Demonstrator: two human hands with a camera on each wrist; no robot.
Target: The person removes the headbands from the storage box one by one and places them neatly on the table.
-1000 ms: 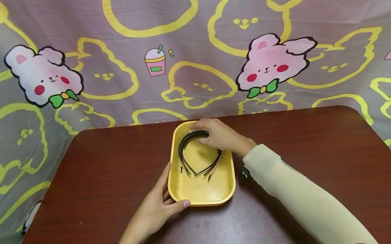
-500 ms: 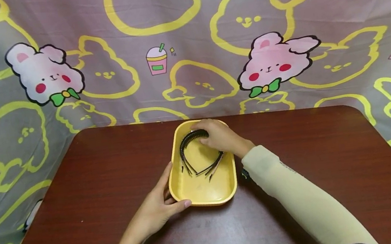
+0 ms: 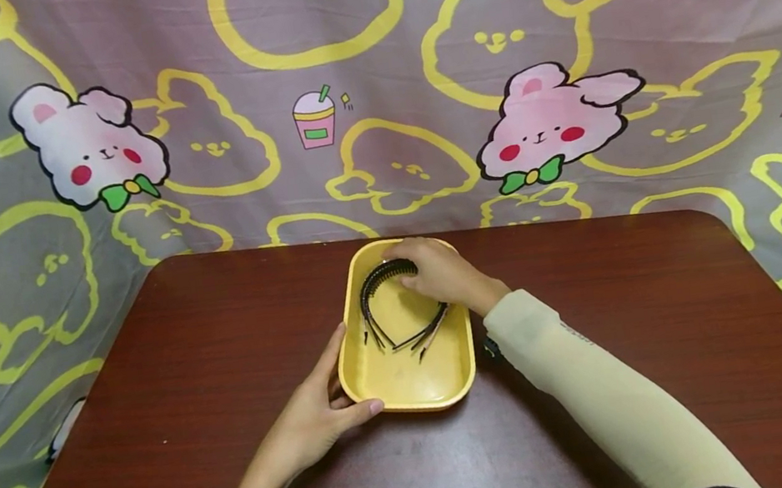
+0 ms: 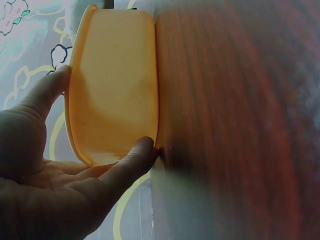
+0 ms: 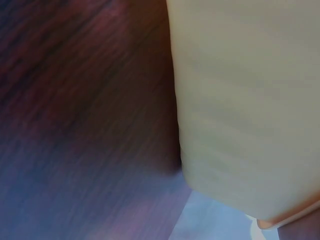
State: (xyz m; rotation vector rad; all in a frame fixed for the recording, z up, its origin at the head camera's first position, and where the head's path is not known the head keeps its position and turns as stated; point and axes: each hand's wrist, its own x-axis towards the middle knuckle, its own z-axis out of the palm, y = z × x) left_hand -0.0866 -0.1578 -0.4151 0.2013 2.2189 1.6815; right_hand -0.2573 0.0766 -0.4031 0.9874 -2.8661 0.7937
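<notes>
The left hand (image 3: 311,420) grips the yellow tray (image 3: 413,388) at its near left corner. The right hand (image 3: 436,271) is inside the tray's far right part, and holds the black headbands (image 3: 375,279) between thumb and fingers. Against one second ago, almost nothing has changed: hands, tray and bands keep their places, so I judge this as a steady hold. The right fingers hide part of the arch; the number of bands I cannot count. A pale surface fills the right wrist view, without that hand. Below is the brown table (image 3: 223,336); behind, a patterned curtain (image 3: 382,85).
</notes>
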